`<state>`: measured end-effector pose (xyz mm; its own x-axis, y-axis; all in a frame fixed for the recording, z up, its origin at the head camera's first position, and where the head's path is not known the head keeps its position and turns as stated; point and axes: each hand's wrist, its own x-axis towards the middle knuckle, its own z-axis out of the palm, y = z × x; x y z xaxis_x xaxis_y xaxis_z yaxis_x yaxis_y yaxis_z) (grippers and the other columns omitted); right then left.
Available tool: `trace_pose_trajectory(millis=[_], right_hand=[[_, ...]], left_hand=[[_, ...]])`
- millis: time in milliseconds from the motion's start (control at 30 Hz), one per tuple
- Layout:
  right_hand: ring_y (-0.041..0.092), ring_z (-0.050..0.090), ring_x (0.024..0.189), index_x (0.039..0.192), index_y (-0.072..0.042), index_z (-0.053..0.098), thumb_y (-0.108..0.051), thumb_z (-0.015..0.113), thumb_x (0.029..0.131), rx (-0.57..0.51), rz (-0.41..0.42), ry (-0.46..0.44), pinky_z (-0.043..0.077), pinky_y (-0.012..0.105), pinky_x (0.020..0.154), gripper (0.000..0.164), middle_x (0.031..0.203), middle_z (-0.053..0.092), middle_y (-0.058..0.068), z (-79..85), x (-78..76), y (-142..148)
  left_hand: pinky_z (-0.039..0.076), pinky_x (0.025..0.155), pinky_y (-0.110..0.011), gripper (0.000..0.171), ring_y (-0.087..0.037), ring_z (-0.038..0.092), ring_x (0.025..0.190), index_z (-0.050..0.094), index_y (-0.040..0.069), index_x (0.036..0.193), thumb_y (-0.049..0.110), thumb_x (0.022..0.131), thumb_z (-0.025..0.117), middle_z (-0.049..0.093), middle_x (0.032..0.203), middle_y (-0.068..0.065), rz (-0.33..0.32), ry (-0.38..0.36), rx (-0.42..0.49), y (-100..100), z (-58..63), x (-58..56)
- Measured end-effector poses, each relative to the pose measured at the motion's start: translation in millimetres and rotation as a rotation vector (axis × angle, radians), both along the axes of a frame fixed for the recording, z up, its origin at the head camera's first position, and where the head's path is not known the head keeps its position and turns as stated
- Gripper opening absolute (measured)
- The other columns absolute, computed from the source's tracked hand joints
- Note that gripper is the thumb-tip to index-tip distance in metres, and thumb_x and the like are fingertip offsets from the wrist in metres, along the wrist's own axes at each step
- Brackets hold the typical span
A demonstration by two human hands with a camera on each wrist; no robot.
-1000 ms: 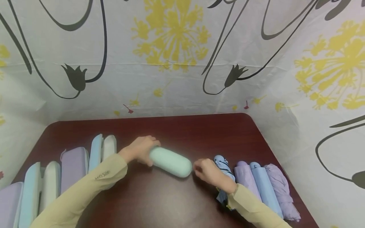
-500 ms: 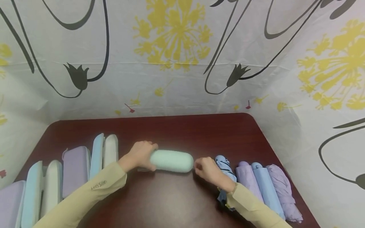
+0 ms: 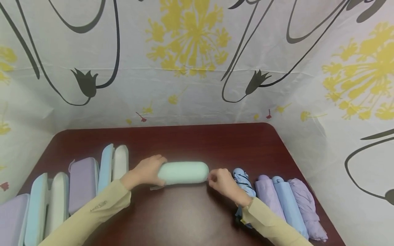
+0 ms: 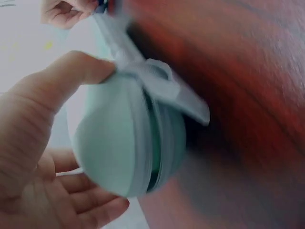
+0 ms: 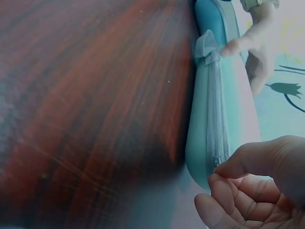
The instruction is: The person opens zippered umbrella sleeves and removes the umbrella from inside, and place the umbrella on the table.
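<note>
A mint green zip-up case (image 3: 184,172), long with rounded ends, lies crosswise on the table in front of me. My left hand (image 3: 149,171) grips its left end, thumb near a pale fabric tab (image 4: 167,90) in the left wrist view. There the zip bands stand apart, with a dark gap between them. At the case's right end my right hand (image 3: 223,184) pinches with thumb and forefinger. In the right wrist view those fingertips (image 5: 224,171) meet at the end of the zip (image 5: 215,114); the pull itself is hidden between them.
On the left of the dark red table (image 3: 172,143) stand several purple, blue and white cases (image 3: 83,184) in a row. Folded umbrellas lie at the right: a striped blue one (image 3: 243,181) under my right wrist, a purple (image 3: 269,194), a plain blue (image 3: 289,205), a crumpled purple (image 3: 307,208).
The case has turned from slanting down rightward to lying level. My left hand has shifted slightly left and down along with its end. The right hand stays almost where it was.
</note>
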<state>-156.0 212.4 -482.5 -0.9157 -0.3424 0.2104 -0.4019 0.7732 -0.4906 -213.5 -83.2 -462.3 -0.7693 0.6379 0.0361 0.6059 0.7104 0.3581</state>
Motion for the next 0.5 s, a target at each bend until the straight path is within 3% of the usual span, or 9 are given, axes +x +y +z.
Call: trace_pose_trajectory(millis=[233, 500], right_hand=[[0.006, 0.054, 0.058, 0.07, -0.01, 0.065, 0.001, 0.067, 0.071, 0.006, -0.047, -0.048, 0.043, 0.02, 0.052, 0.01, 0.065, 0.062, -0.003, 2.6, -5.1, -3.5], [0.008, 0.058, 0.059, 0.071, -0.007, 0.067, -0.002, 0.067, 0.071, 0.005, -0.054, -0.037, 0.045, 0.022, 0.052, 0.006, 0.065, 0.064, -0.002, 1.2, -4.2, -5.4]], left_hand=[[0.049, 0.072, -0.035, 0.068, -0.019, 0.057, 0.084, 0.06, -0.002, 0.111, 0.025, 0.052, 0.081, 0.059, 0.097, -0.006, -0.02, -0.006, 0.094, -11.1, -7.4, 2.1], [0.049, 0.068, -0.034, 0.063, -0.018, 0.057, 0.08, 0.064, 0.0, 0.106, 0.024, 0.05, 0.077, 0.061, 0.093, -0.006, 0.034, 0.042, 0.15, -10.1, -14.4, 5.5]])
